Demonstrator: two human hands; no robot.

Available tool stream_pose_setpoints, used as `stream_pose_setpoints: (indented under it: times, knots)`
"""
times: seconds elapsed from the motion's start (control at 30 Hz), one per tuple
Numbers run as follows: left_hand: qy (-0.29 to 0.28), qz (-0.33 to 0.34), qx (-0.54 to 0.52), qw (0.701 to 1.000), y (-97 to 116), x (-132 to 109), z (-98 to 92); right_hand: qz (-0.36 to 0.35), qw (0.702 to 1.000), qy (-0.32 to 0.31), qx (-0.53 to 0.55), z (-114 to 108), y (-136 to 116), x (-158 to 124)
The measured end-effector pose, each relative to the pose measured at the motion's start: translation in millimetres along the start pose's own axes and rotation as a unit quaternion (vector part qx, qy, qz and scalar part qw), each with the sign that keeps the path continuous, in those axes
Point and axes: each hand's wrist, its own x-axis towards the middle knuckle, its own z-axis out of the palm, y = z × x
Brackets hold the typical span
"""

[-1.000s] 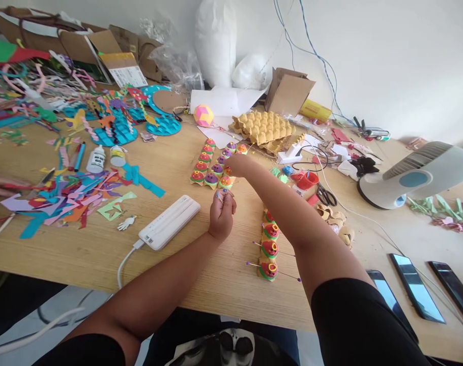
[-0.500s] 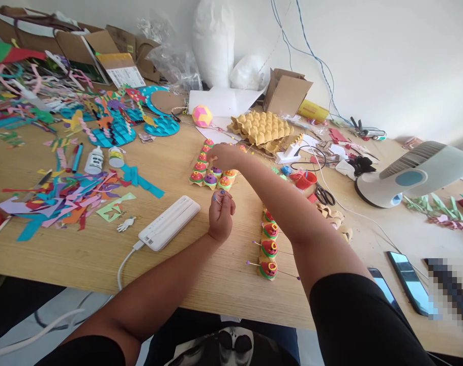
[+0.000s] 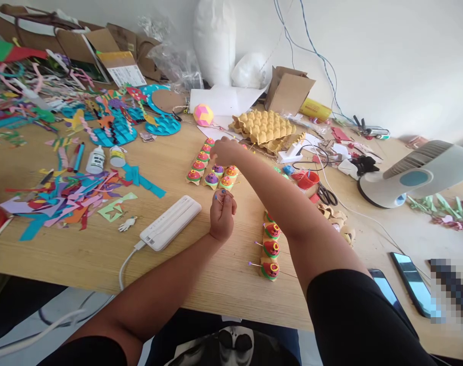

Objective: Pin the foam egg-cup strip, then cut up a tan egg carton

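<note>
My left hand (image 3: 222,216) is closed around a few thin sticks (image 3: 218,197) with blue ball tips, held above the bare tabletop. Farther forward, my right hand (image 3: 226,150) reaches over painted egg-carton strips, its fingers bent down and their tips hidden. Left of it lies a red-and-green strip (image 3: 198,165) with small faces. Beneath and in front of it are a purple strip (image 3: 211,178) and an orange one (image 3: 228,181). Closer to me, under my right forearm, another red strip (image 3: 270,248) has purple-tipped sticks poking from its sides.
A white power bank (image 3: 170,222) with a cable lies left of my left hand, beside coloured paper scraps (image 3: 63,203). Behind the strips are yellow egg trays (image 3: 262,126). To the right are scissors (image 3: 326,194), a white fan (image 3: 399,178) and phones (image 3: 410,277).
The far red strip has shifted slightly left, widening the gap between it and the purple strip. My left hand stays in place, still holding the sticks. The view has moved slightly.
</note>
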Motion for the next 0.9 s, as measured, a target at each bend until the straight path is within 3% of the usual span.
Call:
stream_pose_setpoints:
  times: [0.17, 0.53, 0.9]
  knots:
    - [0.001, -0.005, 0.010, 1.000, 1, 0, -0.1, 0.002, 1.000, -0.026, -0.010, 11, 17, 0]
    - [0.001, -0.025, 0.012, 1.000, 3, -1, 0.8, -0.010, 0.997, -0.068, -0.041, 15, -1, 10]
    - [0.006, -0.028, 0.003, 1.000, 0, 0, 0.7, -0.031, 0.996, -0.059, -0.059, 17, -11, 10]
